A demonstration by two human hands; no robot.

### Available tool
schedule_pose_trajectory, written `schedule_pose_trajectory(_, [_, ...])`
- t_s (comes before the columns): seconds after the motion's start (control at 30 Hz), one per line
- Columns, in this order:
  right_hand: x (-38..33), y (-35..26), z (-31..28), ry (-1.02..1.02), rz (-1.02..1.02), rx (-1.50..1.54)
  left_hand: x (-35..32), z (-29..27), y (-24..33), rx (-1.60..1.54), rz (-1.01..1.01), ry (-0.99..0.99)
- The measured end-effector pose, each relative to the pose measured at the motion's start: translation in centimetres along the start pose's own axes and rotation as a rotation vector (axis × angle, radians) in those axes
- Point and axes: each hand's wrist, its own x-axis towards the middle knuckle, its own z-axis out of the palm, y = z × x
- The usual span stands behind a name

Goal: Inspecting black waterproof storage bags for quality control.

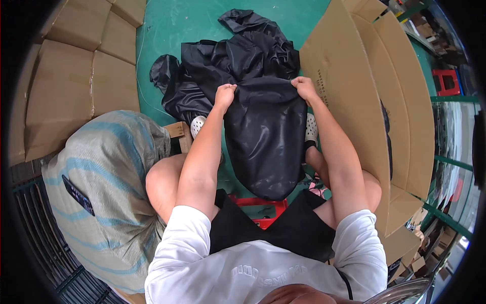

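Note:
A large piece of shiny black sheet material [266, 137] hangs between my knees, its lower end rounded. My left hand [226, 96] is closed on its upper left edge, and my right hand [304, 88] pinches the upper right edge. The stretch between the two hands is pulled fairly straight. Beyond them the rest of the black material [238, 58] lies crumpled on the green floor, with loose folds reaching left and far. Whether it is all one piece I cannot tell.
Stacked cardboard boxes [66, 71] stand at left. A striped woven sack [111, 177] beside my left leg carries a phone [78, 195]. On the right is an open carton [349, 66]. Beneath me shows a red stool [263, 221].

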Motion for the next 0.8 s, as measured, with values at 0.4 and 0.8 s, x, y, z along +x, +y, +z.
schedule_pose_trajectory(0.4, [4.7, 7.4, 1.8, 0.141, 0.218, -0.191, 3.1, 1.6, -6.4, 0.043, -0.251, -0.168])
schedule_pose_trajectory(0.8, [-1.8, 6.2, 0.2, 0.219, 0.196, 0.150, -2.3, -0.1, -5.0, -0.185, -0.171, 0.010])
